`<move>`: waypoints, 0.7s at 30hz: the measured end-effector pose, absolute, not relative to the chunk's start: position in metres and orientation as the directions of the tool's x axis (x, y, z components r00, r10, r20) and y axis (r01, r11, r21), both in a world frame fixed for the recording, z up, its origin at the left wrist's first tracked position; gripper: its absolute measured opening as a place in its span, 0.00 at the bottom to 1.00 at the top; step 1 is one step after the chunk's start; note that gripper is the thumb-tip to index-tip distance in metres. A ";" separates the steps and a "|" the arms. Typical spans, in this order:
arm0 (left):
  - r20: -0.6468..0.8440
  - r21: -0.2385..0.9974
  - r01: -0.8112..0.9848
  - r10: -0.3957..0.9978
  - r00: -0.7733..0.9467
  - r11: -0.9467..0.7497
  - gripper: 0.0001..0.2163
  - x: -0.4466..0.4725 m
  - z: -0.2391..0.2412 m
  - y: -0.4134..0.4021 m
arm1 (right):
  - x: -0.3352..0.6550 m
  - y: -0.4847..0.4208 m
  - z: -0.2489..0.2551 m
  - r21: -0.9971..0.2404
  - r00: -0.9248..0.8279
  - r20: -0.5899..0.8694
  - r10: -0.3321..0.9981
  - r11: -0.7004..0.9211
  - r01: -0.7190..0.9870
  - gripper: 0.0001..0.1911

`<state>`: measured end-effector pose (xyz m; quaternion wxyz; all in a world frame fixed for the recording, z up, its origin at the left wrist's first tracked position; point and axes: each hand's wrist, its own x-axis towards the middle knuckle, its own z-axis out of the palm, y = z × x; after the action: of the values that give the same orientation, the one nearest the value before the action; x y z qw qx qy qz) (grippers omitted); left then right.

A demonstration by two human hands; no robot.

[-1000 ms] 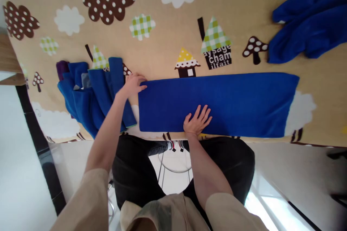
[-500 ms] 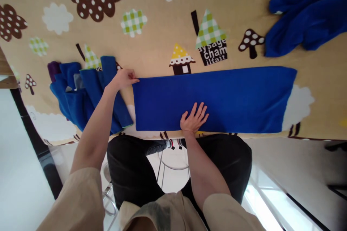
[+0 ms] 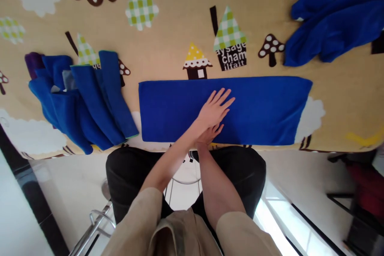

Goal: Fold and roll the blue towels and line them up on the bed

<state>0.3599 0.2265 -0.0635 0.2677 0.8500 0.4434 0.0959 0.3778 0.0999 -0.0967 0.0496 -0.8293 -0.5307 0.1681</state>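
A long blue towel (image 3: pixel 258 108), folded into a flat strip, lies along the near edge of the table. My left hand (image 3: pixel 214 108) rests flat on its middle, fingers stretched out and spread. My right hand (image 3: pixel 210 133) lies mostly under the left one at the towel's near edge; only a few fingertips show, lying flat on the cloth. Neither hand grips anything.
A patterned tan tablecloth (image 3: pixel 168 40) covers the table. A pile of folded blue cloths (image 3: pixel 81 100) sits at the left near edge. A crumpled blue cloth (image 3: pixel 333 24) lies at the far right. A metal stool (image 3: pixel 96 220) and the floor show below.
My left hand let go of the towel's far left corner and swept right to its middle, landing over my right hand. The towel's left end now lies flat.
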 end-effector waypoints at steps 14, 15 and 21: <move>-0.294 0.292 0.944 0.954 -0.064 0.153 0.30 0.111 -0.051 0.243 | 0.375 0.101 -0.092 -0.233 0.355 -0.143 0.924 -0.380 0.895 0.36; -0.313 0.299 0.940 0.947 -0.066 0.164 0.30 0.107 -0.049 0.248 | 0.375 0.101 -0.092 -0.229 0.356 -0.150 0.922 -0.383 0.895 0.36; -0.276 0.282 0.927 0.946 -0.169 0.248 0.32 0.144 -0.041 0.207 | 0.375 0.103 -0.089 -0.214 0.361 -0.170 0.917 -0.392 0.895 0.36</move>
<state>0.1441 0.2070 -0.0414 0.2000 0.6127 0.7642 0.0242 0.3746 0.1028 -0.0885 0.0423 -0.8238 -0.5498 0.1314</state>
